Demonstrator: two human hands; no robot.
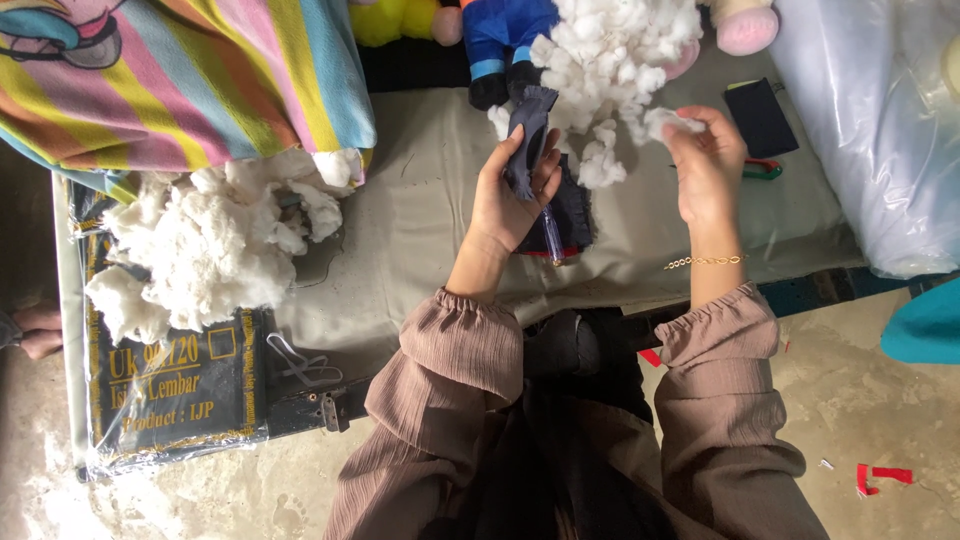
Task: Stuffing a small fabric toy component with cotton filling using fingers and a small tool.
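My left hand (512,190) grips a dark navy fabric doll piece (530,125), held upright over the table, together with a thin clear stick (552,235) that points down from the palm. My right hand (708,160) pinches a small tuft of white stuffing (668,122) just right of the fabric piece. A large pile of white stuffing (612,50) lies right behind both hands. More dark fabric (575,215) rests on the table under my left hand.
A second heap of white stuffing (205,245) sits at the left on a dark wrapped package (170,385). Striped colourful cloth (190,75) covers the upper left. Stuffed dolls (500,40) lie at the back, a black pouch (762,115) and clear plastic bag (880,120) at right.
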